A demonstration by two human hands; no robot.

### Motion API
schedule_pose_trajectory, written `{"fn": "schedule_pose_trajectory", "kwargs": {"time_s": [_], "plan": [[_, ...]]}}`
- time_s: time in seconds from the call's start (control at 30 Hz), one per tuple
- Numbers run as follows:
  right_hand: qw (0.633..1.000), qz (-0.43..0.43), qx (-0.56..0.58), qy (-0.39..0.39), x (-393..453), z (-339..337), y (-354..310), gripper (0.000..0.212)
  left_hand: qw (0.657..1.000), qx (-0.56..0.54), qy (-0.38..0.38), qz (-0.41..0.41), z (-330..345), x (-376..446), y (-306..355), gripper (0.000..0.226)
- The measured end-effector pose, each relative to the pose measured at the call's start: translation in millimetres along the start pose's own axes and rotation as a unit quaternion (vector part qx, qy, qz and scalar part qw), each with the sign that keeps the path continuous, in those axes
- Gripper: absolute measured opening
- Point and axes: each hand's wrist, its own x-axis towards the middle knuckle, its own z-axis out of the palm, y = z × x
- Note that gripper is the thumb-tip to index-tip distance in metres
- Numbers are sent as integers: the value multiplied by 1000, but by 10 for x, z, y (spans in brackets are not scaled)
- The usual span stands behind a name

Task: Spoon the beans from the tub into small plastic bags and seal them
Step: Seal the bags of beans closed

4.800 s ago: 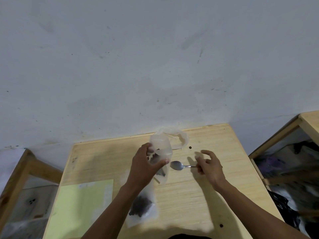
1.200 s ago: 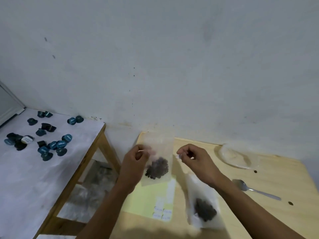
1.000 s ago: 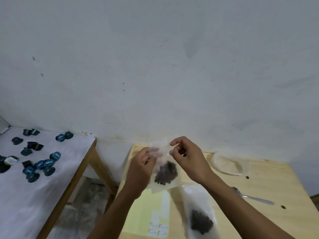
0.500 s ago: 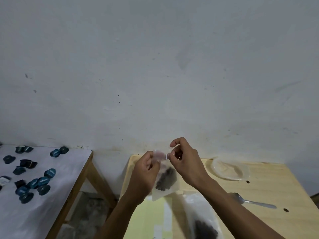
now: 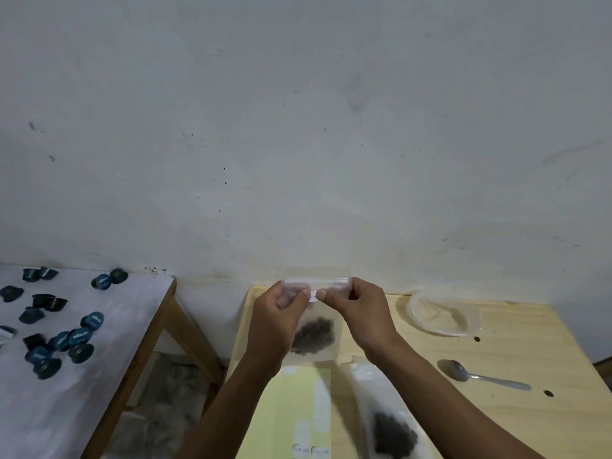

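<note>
Fingers (image 5: 306, 294) of both hands pinch the top strip of a small clear plastic bag (image 5: 316, 332), held above the pale wooden bench (image 5: 516, 352).

Dark beans (image 5: 313, 336) clump in the limp bag's bottom; the left hand (image 5: 278, 321) and right hand (image 5: 361, 313) meet thumb to thumb. Behind lie a second filled bag (image 5: 390, 425), a metal spoon (image 5: 480, 376) and a round clear lid (image 5: 443, 314).

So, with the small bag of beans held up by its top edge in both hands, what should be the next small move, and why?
Probably slide the pinching fingers outward along the top strip to press it closed. Both the left hand and the right hand pinch the top of the small bag, thumbs near the middle, the beans low inside. Whether the strip is already shut cannot be seen.
</note>
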Motion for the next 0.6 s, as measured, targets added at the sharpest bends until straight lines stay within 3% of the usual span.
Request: {"fn": "schedule_pose_trajectory", "kwargs": {"time_s": [0.17, 0.27, 0.37, 0.47, 0.6], "plan": [[998, 48, 13, -49, 22, 39, 195, 28, 997, 32, 25, -61, 42, 53, -188, 6], [990, 92, 12, -109, -20, 29, 444, 13, 988, -26, 43, -146, 12, 171, -366, 5], [982, 132, -8, -136, -56, 27, 728, 17, 975, -39, 48, -214, -16, 309, -585, 9], [978, 182, -1, -99, 3, 77, 931, 29, 968, 26, 35, -248, -28, 437, -815, 8], [975, 212, -39, -53, 200, 181, 1211, 51, 939, 114, -54, -321, -30, 456, -1227, 48]]}}
